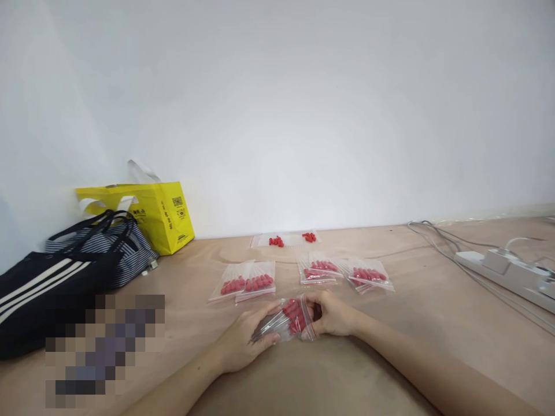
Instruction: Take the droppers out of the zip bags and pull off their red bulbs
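Both hands hold a clear zip-lock bag [284,330] just above the near part of the table. Several red-handled tools [295,315] with thin metal shafts are in it, the shafts pointing left; their exact kind is too small to tell. My left hand [249,335] grips the shaft end between thumb and fingers. At the other end, my right hand [329,315] pinches the bag near its zip strip, its fingertips partly hidden. Beyond the hands lie similar filled bags, a left pair [255,282] and a right group [368,274].
Farther back, more red-handled pieces [276,241] lie on clear plastic near the wall. A yellow shopping bag [177,219], a striped bag [134,254] and a black bag [87,283] stand left. A white power strip [520,274] with cables [442,245] lies right. A blurred patch covers the lower left.
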Tool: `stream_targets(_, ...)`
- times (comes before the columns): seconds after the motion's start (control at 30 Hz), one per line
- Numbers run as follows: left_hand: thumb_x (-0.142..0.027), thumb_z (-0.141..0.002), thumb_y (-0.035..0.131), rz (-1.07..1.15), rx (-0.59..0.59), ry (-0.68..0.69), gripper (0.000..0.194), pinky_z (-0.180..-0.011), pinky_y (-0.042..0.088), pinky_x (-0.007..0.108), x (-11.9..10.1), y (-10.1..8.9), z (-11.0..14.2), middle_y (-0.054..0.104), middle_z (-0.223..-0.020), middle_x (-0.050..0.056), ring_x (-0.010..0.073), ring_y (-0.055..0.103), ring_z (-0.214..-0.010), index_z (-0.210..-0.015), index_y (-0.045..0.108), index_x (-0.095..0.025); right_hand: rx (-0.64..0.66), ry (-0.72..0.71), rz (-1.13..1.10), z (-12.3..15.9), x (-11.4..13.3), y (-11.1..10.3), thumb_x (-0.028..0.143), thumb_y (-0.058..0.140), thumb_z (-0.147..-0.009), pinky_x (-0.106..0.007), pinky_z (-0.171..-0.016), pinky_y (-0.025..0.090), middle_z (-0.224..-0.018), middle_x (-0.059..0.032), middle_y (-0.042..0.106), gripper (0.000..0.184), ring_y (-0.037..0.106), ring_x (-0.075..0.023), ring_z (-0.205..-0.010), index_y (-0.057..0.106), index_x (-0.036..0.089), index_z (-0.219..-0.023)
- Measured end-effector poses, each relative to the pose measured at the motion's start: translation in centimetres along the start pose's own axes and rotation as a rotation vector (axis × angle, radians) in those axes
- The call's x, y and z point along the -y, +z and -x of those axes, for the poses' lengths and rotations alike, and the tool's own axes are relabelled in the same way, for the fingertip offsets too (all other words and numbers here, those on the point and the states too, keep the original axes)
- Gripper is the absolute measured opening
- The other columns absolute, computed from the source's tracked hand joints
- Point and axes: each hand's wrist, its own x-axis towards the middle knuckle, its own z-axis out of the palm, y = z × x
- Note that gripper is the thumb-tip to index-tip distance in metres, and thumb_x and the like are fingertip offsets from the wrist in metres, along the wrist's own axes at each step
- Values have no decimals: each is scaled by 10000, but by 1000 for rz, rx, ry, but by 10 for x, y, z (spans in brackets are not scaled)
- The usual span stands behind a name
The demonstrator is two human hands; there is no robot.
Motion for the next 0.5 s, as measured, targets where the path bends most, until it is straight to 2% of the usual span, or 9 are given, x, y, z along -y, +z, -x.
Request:
stream_targets(0.17, -378, -783, 483, 3, 10, -13, 523, -978, 324, 365, 3, 1, 1, 444, -1289, 24, 213, 411, -1160, -1272, 343, -258, -78, 22, -28, 3, 5, 1, 328, 746, -471, -189, -475, 337, -703, 48, 530, 436, 443, -89, -553, 537, 194, -830)
stream_targets(0.37, -392, -792, 472, 5, 5, 13, 523, -975, 327, 360, 4, 1, 1, 438, -1293, 23, 208, 411, -1161, -1279, 330, -265, -171, -67, 168, 6, 11, -1, 346, 741, -472, -278, -695, 390, -883, -12, 545, 452, 489, -191, -833, 541, 200, -849)
stream_targets(0.5, -376, -792, 477, -2, 14, 2, 516, -974, 327, 352, 3, 0, 1, 437, -1292, 23, 205, 407, -1164, -1273, 337, -258, -163, -53, 136, 6, 8, 1, 330, 736, -490, -284, -704, 393, -895, -15, 550, 446, 494, -193, -838, 549, 201, -874)
